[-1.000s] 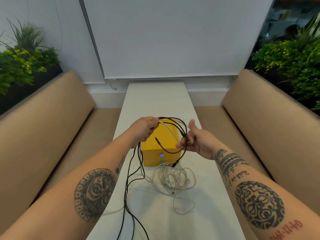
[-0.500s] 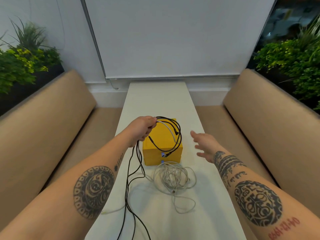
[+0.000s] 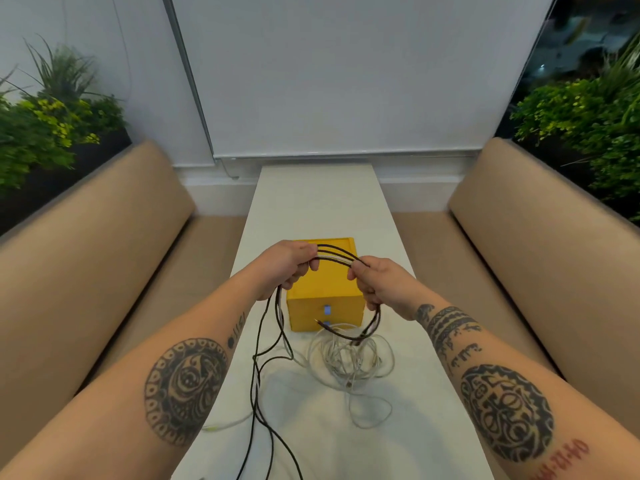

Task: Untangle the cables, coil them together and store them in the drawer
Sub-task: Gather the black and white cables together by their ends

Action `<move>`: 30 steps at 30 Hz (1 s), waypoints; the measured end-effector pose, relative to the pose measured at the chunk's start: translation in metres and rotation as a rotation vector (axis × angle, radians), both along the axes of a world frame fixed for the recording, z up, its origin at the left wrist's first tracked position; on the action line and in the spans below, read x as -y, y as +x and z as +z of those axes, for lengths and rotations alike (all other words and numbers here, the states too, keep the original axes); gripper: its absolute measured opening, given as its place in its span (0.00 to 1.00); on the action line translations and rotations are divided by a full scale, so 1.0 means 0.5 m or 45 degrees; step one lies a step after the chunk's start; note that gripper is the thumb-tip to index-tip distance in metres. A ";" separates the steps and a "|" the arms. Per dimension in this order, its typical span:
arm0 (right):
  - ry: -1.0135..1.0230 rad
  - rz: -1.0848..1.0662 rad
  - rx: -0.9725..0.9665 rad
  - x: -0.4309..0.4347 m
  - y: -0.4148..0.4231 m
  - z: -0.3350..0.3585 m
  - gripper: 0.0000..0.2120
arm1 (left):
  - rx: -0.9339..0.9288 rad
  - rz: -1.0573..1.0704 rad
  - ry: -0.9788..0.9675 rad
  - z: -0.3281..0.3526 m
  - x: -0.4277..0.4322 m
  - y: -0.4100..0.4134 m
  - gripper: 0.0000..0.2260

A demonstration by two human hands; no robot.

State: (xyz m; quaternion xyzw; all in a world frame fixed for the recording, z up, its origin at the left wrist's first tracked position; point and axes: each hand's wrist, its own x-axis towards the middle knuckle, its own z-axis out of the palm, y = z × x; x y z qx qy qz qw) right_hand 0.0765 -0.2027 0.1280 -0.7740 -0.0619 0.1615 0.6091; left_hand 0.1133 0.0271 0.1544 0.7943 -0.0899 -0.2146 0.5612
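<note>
Right hand (image 3: pixel 378 283) has returned beside left hand (image 3: pixel 284 269); both hands' fingers (image 3: pixel 357 273) grip black cable loops (image 3: pixel 334 253).

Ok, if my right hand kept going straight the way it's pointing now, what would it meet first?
Probably the left hand, which grips the same cables just across from the right hand. The yellow box seems to sit below that line, though depth is unclear.

Black cable (image 3: pixel 256 393) off bottom edge
</note>
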 end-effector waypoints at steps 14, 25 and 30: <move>0.100 -0.190 -0.148 0.043 0.019 0.007 0.19 | -0.031 -0.087 0.010 -0.042 -0.017 -0.028 0.14; -0.701 -0.138 0.394 0.064 0.044 0.129 0.19 | -0.080 -0.079 -0.044 -0.058 -0.038 -0.033 0.13; -0.771 0.024 0.298 0.046 0.029 0.109 0.18 | -0.214 -0.182 0.042 -0.047 -0.040 -0.036 0.20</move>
